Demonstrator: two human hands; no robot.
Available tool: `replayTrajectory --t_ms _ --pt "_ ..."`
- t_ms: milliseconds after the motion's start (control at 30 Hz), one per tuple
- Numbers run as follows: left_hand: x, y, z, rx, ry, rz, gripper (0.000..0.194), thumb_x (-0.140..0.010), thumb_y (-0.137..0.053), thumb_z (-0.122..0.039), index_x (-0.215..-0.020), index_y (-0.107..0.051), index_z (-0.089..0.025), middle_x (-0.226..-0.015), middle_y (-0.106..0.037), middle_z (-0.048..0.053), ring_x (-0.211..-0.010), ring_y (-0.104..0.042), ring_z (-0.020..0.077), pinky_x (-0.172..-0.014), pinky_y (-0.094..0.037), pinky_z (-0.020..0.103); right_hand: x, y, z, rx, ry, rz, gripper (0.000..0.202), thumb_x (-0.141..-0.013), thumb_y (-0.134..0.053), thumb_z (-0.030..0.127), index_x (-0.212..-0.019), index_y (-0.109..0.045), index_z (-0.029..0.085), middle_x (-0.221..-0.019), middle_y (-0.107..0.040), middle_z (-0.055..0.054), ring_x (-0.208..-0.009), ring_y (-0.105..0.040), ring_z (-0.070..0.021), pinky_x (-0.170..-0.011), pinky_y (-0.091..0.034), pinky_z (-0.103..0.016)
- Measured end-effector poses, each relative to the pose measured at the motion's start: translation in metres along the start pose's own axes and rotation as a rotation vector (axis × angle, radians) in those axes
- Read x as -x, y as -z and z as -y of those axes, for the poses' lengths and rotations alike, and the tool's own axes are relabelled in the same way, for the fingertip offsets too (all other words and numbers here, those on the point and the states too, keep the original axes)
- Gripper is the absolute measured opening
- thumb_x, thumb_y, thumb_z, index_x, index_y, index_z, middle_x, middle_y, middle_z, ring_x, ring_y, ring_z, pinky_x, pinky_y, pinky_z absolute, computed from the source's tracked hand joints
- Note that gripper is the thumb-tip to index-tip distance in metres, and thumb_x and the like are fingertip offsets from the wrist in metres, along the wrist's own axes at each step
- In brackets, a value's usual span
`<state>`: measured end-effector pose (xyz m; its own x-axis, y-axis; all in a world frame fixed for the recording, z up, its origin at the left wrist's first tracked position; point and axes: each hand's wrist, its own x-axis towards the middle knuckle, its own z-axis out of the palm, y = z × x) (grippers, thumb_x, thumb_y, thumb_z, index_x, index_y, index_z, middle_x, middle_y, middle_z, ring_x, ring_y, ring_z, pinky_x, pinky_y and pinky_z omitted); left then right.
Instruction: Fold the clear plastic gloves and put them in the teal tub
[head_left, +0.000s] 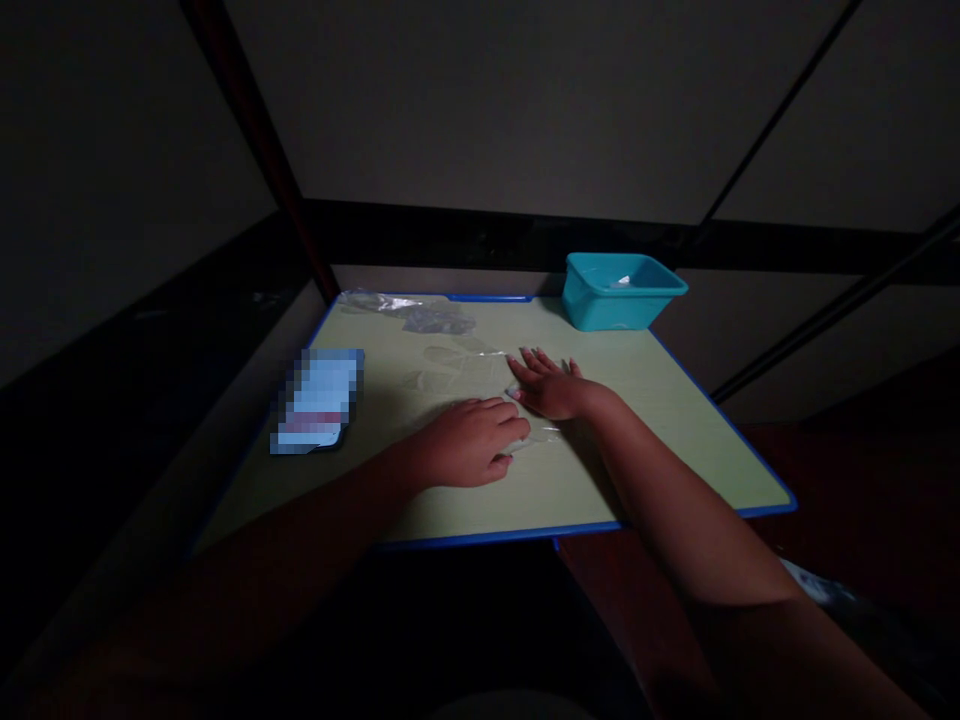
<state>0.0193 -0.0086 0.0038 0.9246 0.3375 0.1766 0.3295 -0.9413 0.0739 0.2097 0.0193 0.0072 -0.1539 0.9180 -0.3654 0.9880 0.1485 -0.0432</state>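
Observation:
A thin, clear plastic sheet or bag (461, 372) lies flat at the middle of the pale yellow-green table (705, 450). Over its right edge, my right hand (546, 386) rests palm down with the fingers spread. My left hand (476, 440) is just nearer to me and to the left, on the near part of the plastic, its fingers curled; what lies beneath them is mostly hidden. Crumpled clear plastic (431, 316) lies along the far left edge of the table.
A turquoise plastic basket (622, 312) stands at the far right corner, with something pale inside. At the left edge lies a phone (319, 400) with a lit, blurred screen. The table has a blue rim, and a panelled wall rises behind it.

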Motion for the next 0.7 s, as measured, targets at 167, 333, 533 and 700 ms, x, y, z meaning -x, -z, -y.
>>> replayTrajectory --t_ms 167,333,533,700 --pt "-0.0025 -0.0043 0.0001 -0.042 0.024 -0.007 0.028 -0.079 -0.050 -0.013 -0.105 -0.058 -0.018 -0.102 -0.060 0.008 -0.097 -0.055 0.0209 -0.084 -0.043 0.033 0.0001 -0.0029 -0.0007 0.028 -0.008 -0.007 0.065 -0.093 -0.023 0.050 -0.149 0.001 0.027 -0.155 0.007 -0.003 -0.142 0.004 -0.0262 -0.105 -0.010 -0.065" --pt "-0.0033 -0.0071 0.0023 -0.081 -0.023 -0.021 0.027 -0.087 -0.047 -0.017 -0.107 -0.060 -0.027 -0.094 -0.060 0.003 -0.092 -0.055 0.0196 -0.072 -0.041 0.029 -0.0016 -0.0055 -0.0037 0.044 -0.006 -0.019 0.063 -0.093 -0.021 0.048 -0.149 -0.001 0.026 -0.155 0.006 -0.004 -0.142 0.003 -0.0274 -0.105 -0.010 -0.065" --pt "-0.0023 -0.0028 0.0025 -0.039 0.000 -0.027 0.015 -0.081 -0.049 -0.015 -0.089 -0.062 -0.018 -0.093 -0.060 0.005 -0.090 -0.055 0.0189 -0.076 -0.042 0.030 0.0019 -0.0026 -0.0006 0.045 -0.004 -0.013 0.063 -0.094 -0.021 0.046 -0.149 -0.001 0.024 -0.155 0.007 -0.005 -0.142 0.003 -0.0272 -0.106 -0.012 -0.064" --pt "-0.0012 -0.0020 0.0059 0.112 0.083 -0.075 0.011 -0.078 -0.055 -0.020 -0.087 -0.059 -0.015 -0.093 -0.060 0.007 -0.088 -0.056 0.0200 -0.079 -0.044 0.032 0.0028 -0.0009 0.0009 0.040 -0.007 0.000 0.064 -0.094 -0.023 0.047 -0.149 -0.001 0.025 -0.155 0.007 -0.006 -0.142 0.004 -0.0265 -0.106 -0.011 -0.064"
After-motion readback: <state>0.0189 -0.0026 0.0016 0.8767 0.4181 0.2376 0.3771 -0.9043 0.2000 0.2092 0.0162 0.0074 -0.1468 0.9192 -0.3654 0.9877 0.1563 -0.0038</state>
